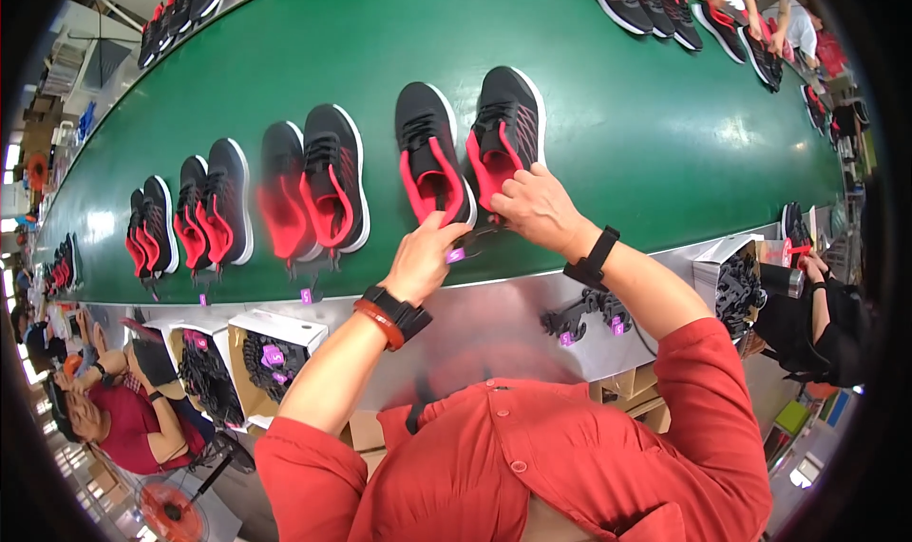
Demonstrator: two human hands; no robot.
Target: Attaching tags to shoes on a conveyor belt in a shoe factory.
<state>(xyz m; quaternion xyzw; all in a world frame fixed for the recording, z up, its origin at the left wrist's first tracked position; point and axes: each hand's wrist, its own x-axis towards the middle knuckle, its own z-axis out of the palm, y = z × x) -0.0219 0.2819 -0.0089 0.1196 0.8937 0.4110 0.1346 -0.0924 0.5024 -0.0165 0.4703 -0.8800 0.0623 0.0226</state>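
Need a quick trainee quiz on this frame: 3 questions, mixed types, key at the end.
1. Multiple choice. Of the pair at the hands, the toe of the left shoe points:
A) toward the person
B) away from the person
C) to the person's right

2. True or false: the right hand is at the toe end of the right shoe of that pair.

3. Short answer: which wrist wears the reddish-brown band?

Key:
1. B.
2. False; it is at the heel end.
3. The left, next to a black band.
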